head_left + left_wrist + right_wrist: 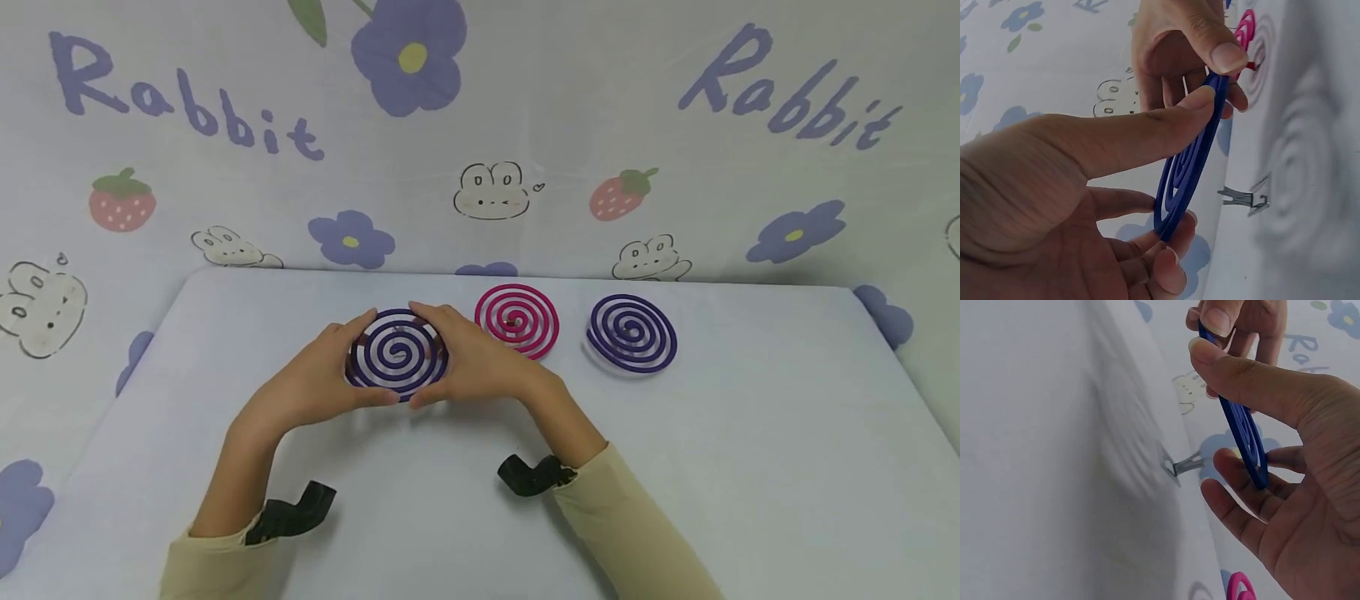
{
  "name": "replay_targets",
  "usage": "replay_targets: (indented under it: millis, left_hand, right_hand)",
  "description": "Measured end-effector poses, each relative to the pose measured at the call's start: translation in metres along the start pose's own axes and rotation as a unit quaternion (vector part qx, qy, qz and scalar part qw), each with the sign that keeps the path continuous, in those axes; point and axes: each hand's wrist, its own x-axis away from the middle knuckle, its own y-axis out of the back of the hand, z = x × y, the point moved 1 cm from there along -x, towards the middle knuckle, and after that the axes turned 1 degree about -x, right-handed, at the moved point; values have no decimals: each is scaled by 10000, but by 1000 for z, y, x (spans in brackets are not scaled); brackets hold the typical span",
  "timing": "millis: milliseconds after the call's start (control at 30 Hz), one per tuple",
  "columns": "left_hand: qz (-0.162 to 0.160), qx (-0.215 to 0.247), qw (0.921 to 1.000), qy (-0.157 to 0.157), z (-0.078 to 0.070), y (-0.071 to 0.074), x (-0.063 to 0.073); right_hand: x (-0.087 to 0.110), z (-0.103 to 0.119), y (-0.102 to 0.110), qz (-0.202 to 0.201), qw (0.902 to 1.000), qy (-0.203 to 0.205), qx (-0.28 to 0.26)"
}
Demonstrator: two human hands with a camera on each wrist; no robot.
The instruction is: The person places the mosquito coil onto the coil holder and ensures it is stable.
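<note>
A dark blue spiral mosquito coil [400, 351] is held above the white table by both hands. My left hand [322, 379] grips its left rim, the thumb along the near edge and the fingers round the far side. From the right, my right hand [480, 358] grips the opposite rim in the same way, the two thumb tips close together. In the left wrist view the coil [1191, 162] shows nearly edge-on. Below it, apart from it, a small metal stand [1244, 197] with upright prongs is on the table; the right wrist view shows this stand [1179, 467] too.
To the right of the hands lies a pink spiral coil [517, 302], a reddish prong showing near its centre. Farther right sits another dark blue coil [632, 331], its shadow beneath it. Behind the table [750, 467] hangs a printed cloth [300, 200].
</note>
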Motion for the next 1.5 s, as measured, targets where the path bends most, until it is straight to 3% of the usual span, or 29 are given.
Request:
replay_targets:
  millis: [333,600,700,800,933,1067,1367,1500]
  left_hand:
    - [-116,422,9988,-207,3,22,-17]
    - [-167,625,9978,132,11,25,-22]
    - [-203,1163,9923,368,14,23,-27]
    - [-323,1856,9803,586,19,20,-34]
    - [-513,2375,9671,759,24,16,-41]
    - [-661,2533,9611,877,28,13,-44]
    - [-821,2628,9568,933,33,11,-49]
    - [-822,2708,9538,1009,35,7,-51]
  right_hand:
    - [-22,1,14,-236,9995,51,-188]
    - [-26,-4,14,-272,9989,10,-369]
    - [-30,-6,11,-312,9988,-35,-365]
    - [-33,-8,9,-439,9985,-108,-296]
    - [-36,-9,4,-596,9976,-153,-327]
    - [-40,-10,-1,-753,9958,-136,-496]
    - [-47,-10,-5,-1338,9865,-143,-932]
    - [-51,-12,-10,-1606,9781,-381,-1267]
